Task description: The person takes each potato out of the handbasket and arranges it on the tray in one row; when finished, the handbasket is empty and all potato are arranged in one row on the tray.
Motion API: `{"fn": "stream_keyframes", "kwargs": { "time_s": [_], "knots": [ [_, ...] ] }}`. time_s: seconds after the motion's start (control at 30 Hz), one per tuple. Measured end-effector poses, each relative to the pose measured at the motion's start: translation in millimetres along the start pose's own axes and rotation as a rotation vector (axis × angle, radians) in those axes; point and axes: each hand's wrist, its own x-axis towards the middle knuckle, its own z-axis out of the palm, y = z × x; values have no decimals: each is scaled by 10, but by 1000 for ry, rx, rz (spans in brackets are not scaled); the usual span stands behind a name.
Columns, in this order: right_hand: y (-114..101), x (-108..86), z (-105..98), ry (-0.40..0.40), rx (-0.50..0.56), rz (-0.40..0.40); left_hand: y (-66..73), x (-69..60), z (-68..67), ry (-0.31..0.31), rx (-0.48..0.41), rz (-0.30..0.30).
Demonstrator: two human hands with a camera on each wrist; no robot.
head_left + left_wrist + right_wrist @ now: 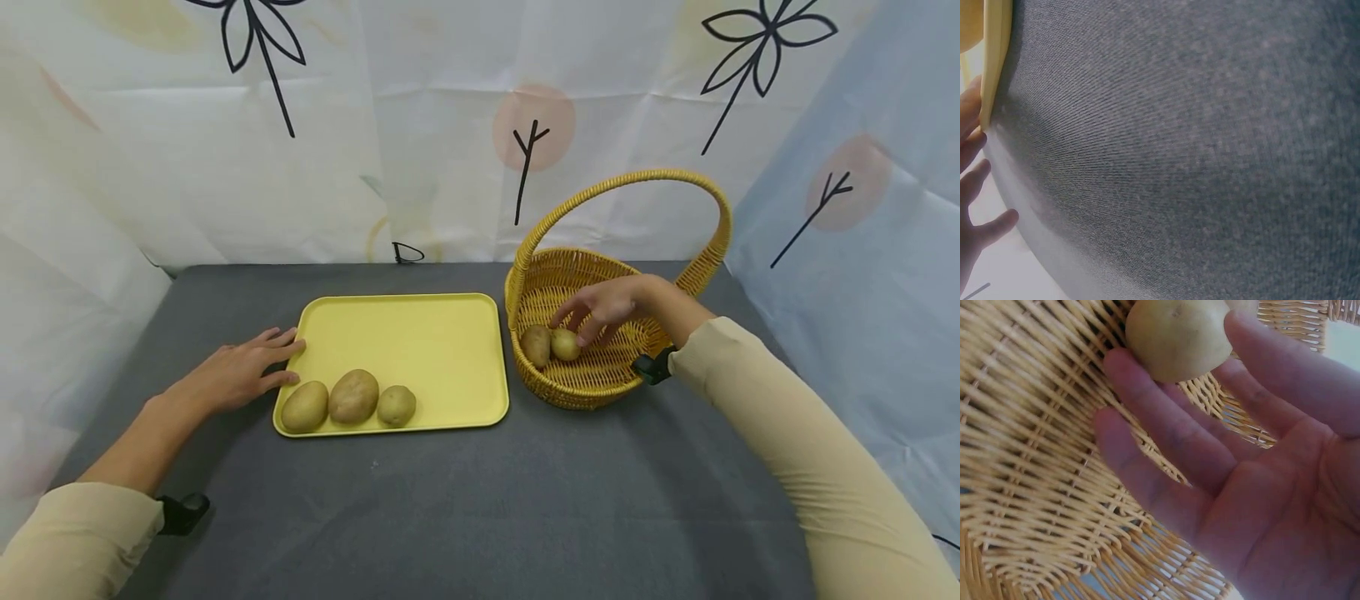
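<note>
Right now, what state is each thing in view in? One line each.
Tray: flat, partly filled
Three potatoes: unpeeled, in a row on the tray
Basket: open-topped, handle up
Two potatoes: unpeeled, inside the basket
Left hand: touching the tray's left rim
Right hand: at the basket's smaller potato, grip unclear

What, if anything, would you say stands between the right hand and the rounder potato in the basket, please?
Nothing visible does: the right hand is inside the basket, its fingers right at the rounder potato. The other potato lies on the side away from the hand.
</note>
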Motion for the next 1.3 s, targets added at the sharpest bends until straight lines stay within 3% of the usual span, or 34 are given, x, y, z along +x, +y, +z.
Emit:
{"fn": "stream_keyframes", "kwargs": {
  "time_s": [0.17,0.33,0.57,0.83,1.1,1.3],
  "knots": [
    [-29,87,37,2,5,24,-3,-5,15,3,-1,-4],
    [-41,128,59,-1,-69,22,7,-3,25,1,-4,-9],
    [-52,47,72,20,-155,-17,27,3,28,1,-5,-6],
    [-270,-237,81,50,-288,-229,26,7,-1,-1,5,-2],
    [-575,-442,228,-21,-183,-376,0,12,8,-10,7,-7],
    [-763,-356,454,-46,-134,-528,6,3,3,-4,-4,-3]
  ]
}}
